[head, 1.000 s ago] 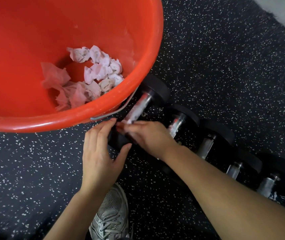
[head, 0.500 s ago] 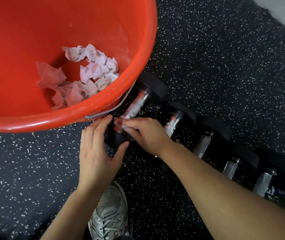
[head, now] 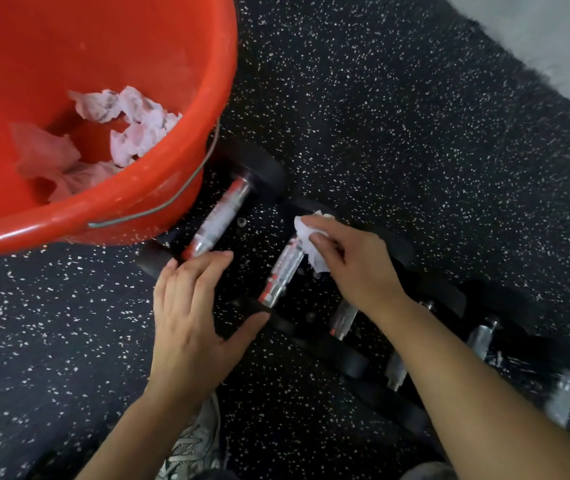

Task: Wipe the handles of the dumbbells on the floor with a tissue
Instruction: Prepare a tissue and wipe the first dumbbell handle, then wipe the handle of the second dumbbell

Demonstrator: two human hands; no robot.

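Several black dumbbells with shiny metal handles lie in a row on the floor. The first dumbbell handle (head: 219, 218) lies bare beside the bucket. My right hand (head: 352, 265) holds a white tissue (head: 307, 233) pressed against the upper end of the second dumbbell handle (head: 281, 273). My left hand (head: 190, 313) is spread, fingers on the near black head of the first dumbbell and thumb by the near head of the second. More handles (head: 342, 318) run off to the lower right, partly hidden by my right forearm.
A big red bucket (head: 158, 199) with a wire handle fills the upper left and holds several crumpled used tissues (head: 131, 126). The floor is black speckled rubber (head: 415, 133). A grey sneaker (head: 193, 448) is at the bottom edge, and pale floor shows at the top right corner.
My right hand has moved with the tissue from the first dumbbell's handle to the second one's upper end. My left hand has stayed on the near head of the first dumbbell.
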